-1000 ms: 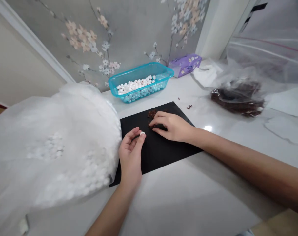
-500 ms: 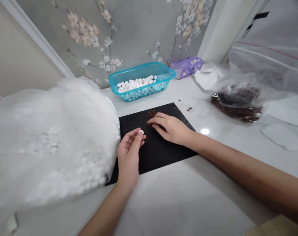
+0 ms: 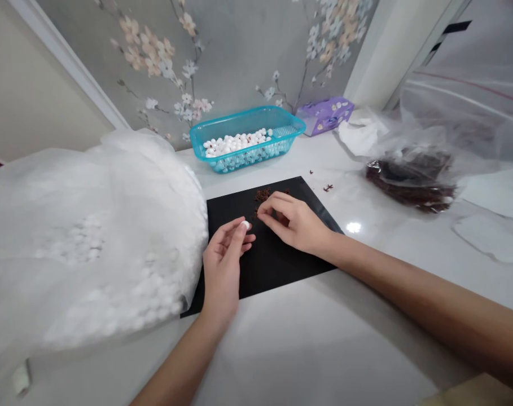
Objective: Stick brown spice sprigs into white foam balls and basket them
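Observation:
Between thumb and forefinger, my left hand (image 3: 226,251) pinches a small white ball (image 3: 245,225) over the black mat (image 3: 277,262). My right hand (image 3: 292,223) is close by on the right, its thumb and forefinger pressed together. Whatever sits between those fingertips is too small to make out. Just beyond them a little heap of small reddish-brown pieces (image 3: 262,194) lies on the mat, partly hidden by the right hand.
A turquoise basket (image 3: 248,118) with many white balls stands against the wall, beside a purple tissue pack (image 3: 330,114). A large translucent bag (image 3: 125,254) of white balls covers the left. At right lies a clear bag (image 3: 412,180) of brown pieces. Stray brown bits (image 3: 328,188) dot the table.
My right hand has lifted slightly from the brown heap, and its thumb and forefinger have closed together. My left hand still holds the white ball, almost unmoved.

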A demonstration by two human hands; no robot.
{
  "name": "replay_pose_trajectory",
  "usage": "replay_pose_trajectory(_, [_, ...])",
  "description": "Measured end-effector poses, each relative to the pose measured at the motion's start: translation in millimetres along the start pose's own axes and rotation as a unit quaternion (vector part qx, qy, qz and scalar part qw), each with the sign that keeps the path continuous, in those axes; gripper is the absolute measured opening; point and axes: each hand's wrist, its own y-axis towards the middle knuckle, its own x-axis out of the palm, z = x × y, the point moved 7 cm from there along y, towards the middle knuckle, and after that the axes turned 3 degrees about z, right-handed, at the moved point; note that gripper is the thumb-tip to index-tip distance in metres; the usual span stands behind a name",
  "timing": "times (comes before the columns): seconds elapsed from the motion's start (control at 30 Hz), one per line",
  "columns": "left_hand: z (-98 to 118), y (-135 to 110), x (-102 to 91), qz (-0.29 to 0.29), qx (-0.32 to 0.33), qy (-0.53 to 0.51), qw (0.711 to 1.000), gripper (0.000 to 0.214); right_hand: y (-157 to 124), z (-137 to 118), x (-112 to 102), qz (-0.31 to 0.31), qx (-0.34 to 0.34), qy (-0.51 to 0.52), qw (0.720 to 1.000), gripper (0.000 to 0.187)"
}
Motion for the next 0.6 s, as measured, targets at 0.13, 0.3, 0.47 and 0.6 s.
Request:
replay_pose_trajectory(0.13, [0.0,0.3,3.2,-0.019,-0.010,-0.009,1.000,0.032,-4.3,-19.1,-8.2,0.070,-0.043,-0.001,0.997,0.009])
replay_pose_trajectory(0.3, [0.3,0.4,4.9,-0.018,-0.009,-0.009,1.000,0.025,-7.2,-28.0,-9.6,0.088,-0.075,-0.052,0.992,0.010])
replay_pose_trajectory(0.47, [0.1,-1.1,4.4,-0.020,-0.005,0.001,1.000,0.022,-6.8,-28.9,-9.5,0.085,-0.086,-0.077,0.990,0.012])
replay_pose_trajectory(0.6, [0.2,-0.9,3.8,-0.020,0.000,-0.001,1.000,0.020,-6.1,-28.2,-7.3,0.065,-0.090,-0.069,0.991,0.013])
